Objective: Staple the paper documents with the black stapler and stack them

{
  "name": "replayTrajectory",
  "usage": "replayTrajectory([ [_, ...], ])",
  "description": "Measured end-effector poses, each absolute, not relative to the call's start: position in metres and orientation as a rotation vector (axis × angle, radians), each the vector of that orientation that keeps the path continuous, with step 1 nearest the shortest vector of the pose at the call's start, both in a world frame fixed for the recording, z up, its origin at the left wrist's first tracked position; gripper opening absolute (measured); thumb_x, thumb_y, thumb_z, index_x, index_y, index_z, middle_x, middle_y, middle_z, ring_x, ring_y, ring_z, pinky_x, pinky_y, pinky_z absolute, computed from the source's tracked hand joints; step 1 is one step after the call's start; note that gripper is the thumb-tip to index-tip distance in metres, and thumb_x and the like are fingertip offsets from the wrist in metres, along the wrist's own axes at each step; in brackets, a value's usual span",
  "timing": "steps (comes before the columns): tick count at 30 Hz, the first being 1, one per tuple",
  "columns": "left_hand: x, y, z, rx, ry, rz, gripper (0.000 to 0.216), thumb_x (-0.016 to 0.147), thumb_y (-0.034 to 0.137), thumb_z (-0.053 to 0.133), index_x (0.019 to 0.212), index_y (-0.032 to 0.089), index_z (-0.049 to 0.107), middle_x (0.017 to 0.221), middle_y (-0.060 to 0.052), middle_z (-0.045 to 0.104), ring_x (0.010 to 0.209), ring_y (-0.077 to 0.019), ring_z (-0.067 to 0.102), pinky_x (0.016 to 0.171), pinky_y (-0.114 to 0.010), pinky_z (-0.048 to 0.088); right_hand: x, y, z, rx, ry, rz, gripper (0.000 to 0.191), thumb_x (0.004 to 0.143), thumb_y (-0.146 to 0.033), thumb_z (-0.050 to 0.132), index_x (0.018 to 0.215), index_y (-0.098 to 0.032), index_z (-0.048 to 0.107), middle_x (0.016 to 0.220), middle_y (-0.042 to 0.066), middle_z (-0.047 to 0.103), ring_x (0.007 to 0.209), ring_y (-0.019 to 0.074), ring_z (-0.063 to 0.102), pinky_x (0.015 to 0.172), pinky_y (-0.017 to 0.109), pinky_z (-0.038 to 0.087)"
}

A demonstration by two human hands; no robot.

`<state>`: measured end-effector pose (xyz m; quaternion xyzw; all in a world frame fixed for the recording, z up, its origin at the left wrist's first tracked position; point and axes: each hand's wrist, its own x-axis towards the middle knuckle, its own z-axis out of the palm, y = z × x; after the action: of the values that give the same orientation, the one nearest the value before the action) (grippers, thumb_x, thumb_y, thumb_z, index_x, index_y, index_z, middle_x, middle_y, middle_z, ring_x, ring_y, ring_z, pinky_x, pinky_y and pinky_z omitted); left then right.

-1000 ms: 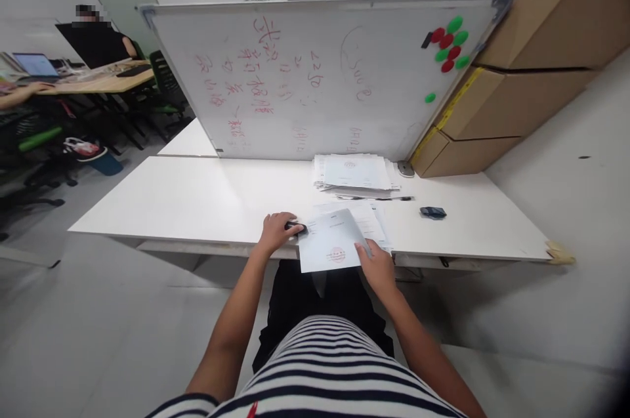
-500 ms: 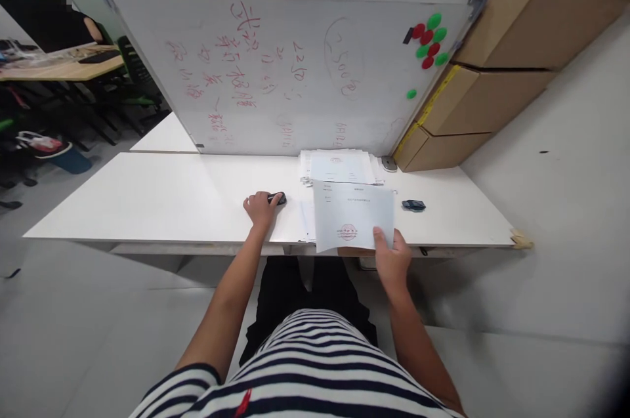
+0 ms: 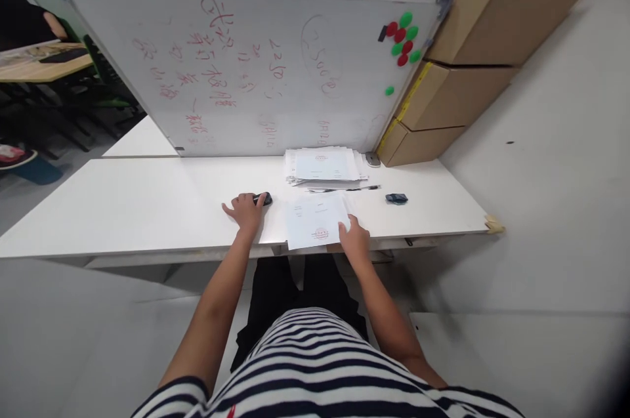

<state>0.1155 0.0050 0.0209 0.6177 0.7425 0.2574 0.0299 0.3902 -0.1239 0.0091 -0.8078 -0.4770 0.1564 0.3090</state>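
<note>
1. We saw the sheet, a white printed page with a round red stamp mark near its lower edge, lying flat on the white worktop, close to the near edge.
2. The right hand was at the near right corner of the sheet and pinched that corner. The thumb lay on top of the paper and the other fingers were hidden by the back of the hand.
3. The left hand rested palm down on the worktop, to the left of the sheet and apart from it, with the fingers spread.
4. A small black object touched the left hand on its thumb side. We could not tell whether the hand gripped it or only lay against it.
5. So the sheet lay between the two hands, touching only the right one.
6. Behind the sheet there was a stack of papers, and a thin pen lay just in front of this stack.
7. To the right of the sheet, well apart from both hands, lay a small dark object.
8. A whiteboard with red writing and red and green magnets stood tilted at the far side of the worktop, leaning on brown cardboard boxes.
</note>
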Motion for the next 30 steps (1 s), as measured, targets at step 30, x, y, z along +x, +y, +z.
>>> replayTrajectory([
  [30, 0.18, -0.071, 0.022, 2.151, 1.429, 0.805, 0.058, 0.078, 0.056, 0.062, 0.125, 0.022, 0.05, 0.143, -0.014, 0.042, 0.138, -0.0331, 0.03, 0.11, -0.049, 0.026, 0.423, -0.074, 0.024, -1.821, -1.609, 0.396, 0.04, 0.092, -0.036, 0.044, 0.126, -0.018, 0.054, 0.13, 0.01, 0.059, 0.12, 0.0231, 0.053, 0.101, 0.038, 0.041],
])
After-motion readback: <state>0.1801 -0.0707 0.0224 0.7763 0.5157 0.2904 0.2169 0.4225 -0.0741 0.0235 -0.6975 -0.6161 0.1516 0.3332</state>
